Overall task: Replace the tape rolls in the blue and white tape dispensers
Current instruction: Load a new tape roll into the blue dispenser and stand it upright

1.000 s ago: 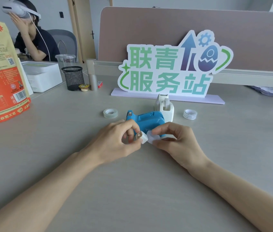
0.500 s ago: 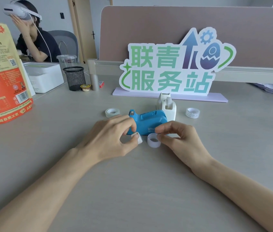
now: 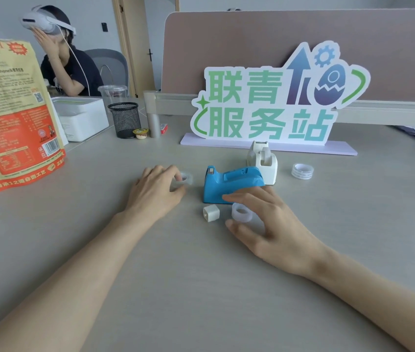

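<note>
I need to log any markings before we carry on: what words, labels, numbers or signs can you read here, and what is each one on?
"联青" over "服务站": large green characters on the standing sign, with arrow, gear and egg-rocket symbols.
"12": in the bottom strip of the orange and yellow snack bag; its other print, barcode and QR code are too small or blurred.
Blue tape dispenser: no readable text.
White tape dispenser: none.

Soft even daylight, faint shadows, slight blur, wide-angle edge distortion.
</note>
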`<state>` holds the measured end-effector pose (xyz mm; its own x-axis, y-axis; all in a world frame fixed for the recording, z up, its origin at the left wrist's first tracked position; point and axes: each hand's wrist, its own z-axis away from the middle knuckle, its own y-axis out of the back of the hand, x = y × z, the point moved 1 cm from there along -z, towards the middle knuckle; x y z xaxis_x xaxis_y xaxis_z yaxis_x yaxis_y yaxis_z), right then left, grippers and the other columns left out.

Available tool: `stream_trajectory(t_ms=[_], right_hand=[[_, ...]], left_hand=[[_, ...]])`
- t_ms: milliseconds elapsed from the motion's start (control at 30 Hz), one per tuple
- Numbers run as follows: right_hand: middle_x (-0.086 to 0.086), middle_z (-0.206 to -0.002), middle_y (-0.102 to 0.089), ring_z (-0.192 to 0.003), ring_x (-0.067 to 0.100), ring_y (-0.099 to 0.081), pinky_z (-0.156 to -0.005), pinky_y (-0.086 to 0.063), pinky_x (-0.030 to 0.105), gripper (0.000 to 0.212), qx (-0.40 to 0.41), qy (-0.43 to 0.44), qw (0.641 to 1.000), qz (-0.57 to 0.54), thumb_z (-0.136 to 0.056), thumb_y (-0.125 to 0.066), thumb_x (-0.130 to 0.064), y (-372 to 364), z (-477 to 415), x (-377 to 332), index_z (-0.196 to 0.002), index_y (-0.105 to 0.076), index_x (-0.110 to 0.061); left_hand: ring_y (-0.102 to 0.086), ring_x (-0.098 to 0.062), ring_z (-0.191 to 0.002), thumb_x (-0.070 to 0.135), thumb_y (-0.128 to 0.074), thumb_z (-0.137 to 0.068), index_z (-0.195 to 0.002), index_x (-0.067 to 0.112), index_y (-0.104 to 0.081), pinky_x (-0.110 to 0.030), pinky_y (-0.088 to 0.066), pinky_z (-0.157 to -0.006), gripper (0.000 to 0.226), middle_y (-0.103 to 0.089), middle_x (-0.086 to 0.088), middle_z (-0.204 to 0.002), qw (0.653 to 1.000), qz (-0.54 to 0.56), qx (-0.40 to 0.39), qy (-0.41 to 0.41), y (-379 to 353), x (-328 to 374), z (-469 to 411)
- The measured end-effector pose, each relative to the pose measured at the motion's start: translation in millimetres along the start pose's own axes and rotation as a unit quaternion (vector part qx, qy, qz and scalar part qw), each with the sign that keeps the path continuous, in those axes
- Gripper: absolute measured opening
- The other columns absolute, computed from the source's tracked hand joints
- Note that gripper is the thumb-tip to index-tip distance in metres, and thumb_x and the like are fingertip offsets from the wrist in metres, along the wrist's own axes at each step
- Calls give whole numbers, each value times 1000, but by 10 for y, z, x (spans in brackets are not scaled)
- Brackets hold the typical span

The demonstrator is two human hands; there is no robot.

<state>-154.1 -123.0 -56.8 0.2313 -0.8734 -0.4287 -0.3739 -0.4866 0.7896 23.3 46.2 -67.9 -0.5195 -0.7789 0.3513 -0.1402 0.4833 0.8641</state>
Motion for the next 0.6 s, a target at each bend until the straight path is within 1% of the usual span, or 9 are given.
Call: stream_trajectory(t_ms=[100, 200, 300, 400, 467, 500, 533, 567, 600], right_hand=[[-10, -134, -55, -128, 16, -43, -106, -33, 37, 47, -52, 45, 993, 99, -91, -45, -51, -57, 31, -40, -133, -54, -31], [-12, -144, -48, -136, 17, -36, -107, -27, 47, 47, -71, 65, 986, 135, -93, -38, -54, -88, 43, -70, -135, -50, -37], [-14, -127, -58, -128, 16, -43, -102, -33, 44, 42, -57, 70, 990, 107, -92, -43, -48, -88, 41, -54, -129, -56, -33], [-11, -115, -57, -115, 16, -49, -95, -38, 35, 33, -27, 76, 992, 94, -89, -50, -40, -71, 42, -40, -119, -60, -28], [-9, -124, -54, -118, 15, -47, -95, -35, 28, 37, -30, 85, 991, 95, -90, -51, -38, -68, 41, -33, -125, -56, -28], [-8, -133, -51, -124, 15, -44, -99, -34, 28, 42, -43, 91, 990, 102, -91, -49, -39, -74, 37, -37, -132, -51, -29], [-8, -143, -45, -131, 14, -38, -104, -31, 29, 46, -59, 98, 987, 111, -93, -46, -41, -82, 29, -45, -138, -46, -30], [-8, -151, -38, -138, 12, -32, -108, -28, 30, 49, -75, 103, 985, 118, -94, -42, -43, -92, 18, -56, -142, -40, -31], [-9, -156, -32, -142, 11, -26, -111, -25, 32, 52, -88, 106, 983, 121, -95, -38, -45, -104, 4, -63, -145, -36, -32]], left_hand=[[-50, -23, -103, 51, -61, -83, -89, 25, -56, -34, -41, -77, 27, -57, 2, -101, 999, 28, 11, -26, 5, 24, 44], [-51, -20, -90, 53, -52, -89, -83, 26, -53, -34, -41, -73, 28, -56, 5, -90, 990, 122, 61, -21, 79, 63, 58], [-50, -13, -79, 41, -43, -97, -79, 21, -54, -29, -38, -71, 29, -56, 6, -81, 961, 258, 104, -9, 207, 150, 97], [-47, 1, -66, 38, -37, -100, -72, 30, -54, -11, -37, -64, 34, -57, 19, -70, 928, 366, 76, 6, 303, 320, 197], [-43, -2, -64, 34, -35, -102, -73, 27, -55, -10, -37, -63, 36, -53, 17, -64, 910, 411, 59, -5, 333, 455, 257], [-43, -5, -67, 34, -34, -102, -77, 22, -56, -15, -38, -67, 36, -51, 12, -68, 901, 431, 48, -14, 341, 517, 276], [-43, -9, -71, 36, -33, -102, -82, 15, -57, -22, -38, -69, 38, -51, -1, -74, 894, 446, 41, -23, 349, 569, 287], [-42, -12, -72, 39, -33, -101, -84, 13, -56, -27, -37, -68, 39, -50, -11, -80, 887, 459, 37, -33, 350, 605, 297], [-41, -13, -73, 41, -34, -99, -82, 15, -56, -28, -35, -65, 39, -52, -12, -86, 880, 471, 37, -42, 340, 621, 297]])
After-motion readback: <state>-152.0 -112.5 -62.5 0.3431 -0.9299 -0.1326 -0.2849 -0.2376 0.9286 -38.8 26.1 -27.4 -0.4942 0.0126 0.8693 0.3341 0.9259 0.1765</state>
